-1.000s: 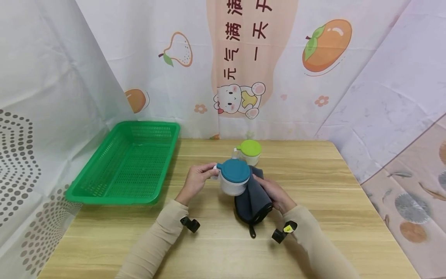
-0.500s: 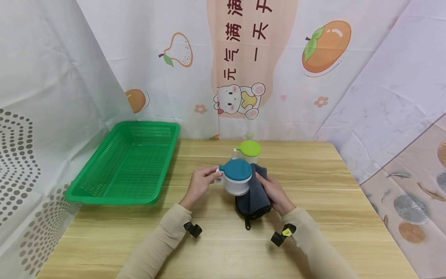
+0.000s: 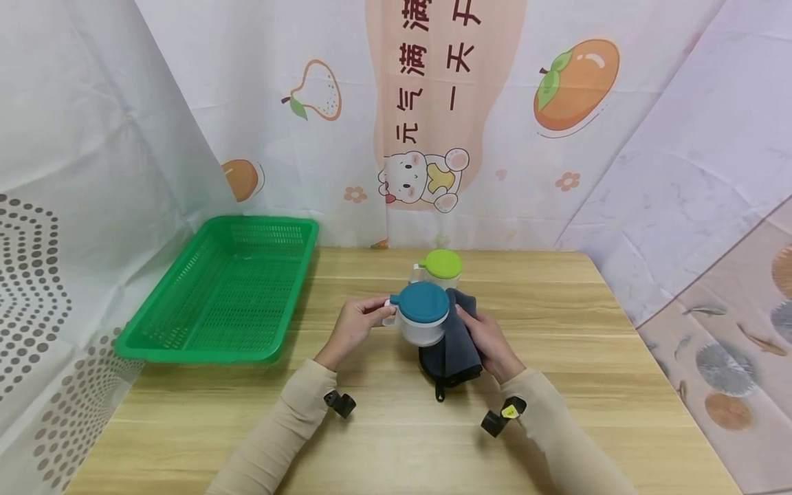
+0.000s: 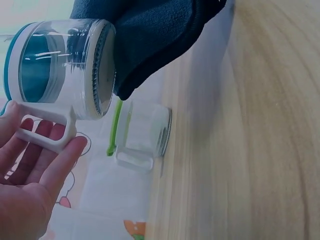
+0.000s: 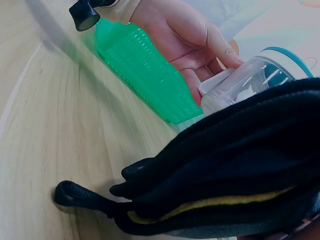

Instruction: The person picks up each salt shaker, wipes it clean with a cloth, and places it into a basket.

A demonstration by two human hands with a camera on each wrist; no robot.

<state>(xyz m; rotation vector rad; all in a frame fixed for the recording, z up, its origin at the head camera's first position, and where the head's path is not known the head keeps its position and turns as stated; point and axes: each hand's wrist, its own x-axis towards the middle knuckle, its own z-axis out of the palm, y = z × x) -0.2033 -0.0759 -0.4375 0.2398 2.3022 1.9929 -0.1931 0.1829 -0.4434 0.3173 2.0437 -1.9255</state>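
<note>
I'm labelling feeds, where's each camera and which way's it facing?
Head: worn on head, facing forward and down at table; left hand, right hand, sleeves show.
Left wrist: worn there, facing left hand and blue-lidded jar.
Right wrist: worn there, facing dark cloth; left hand and sleeve beyond.
Both wrist views share jar, cloth.

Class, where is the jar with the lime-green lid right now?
In the head view, the green-lidded jar stands near the back edge of the wooden table, right of the green basket and just behind the blue-lidded jar.
</note>
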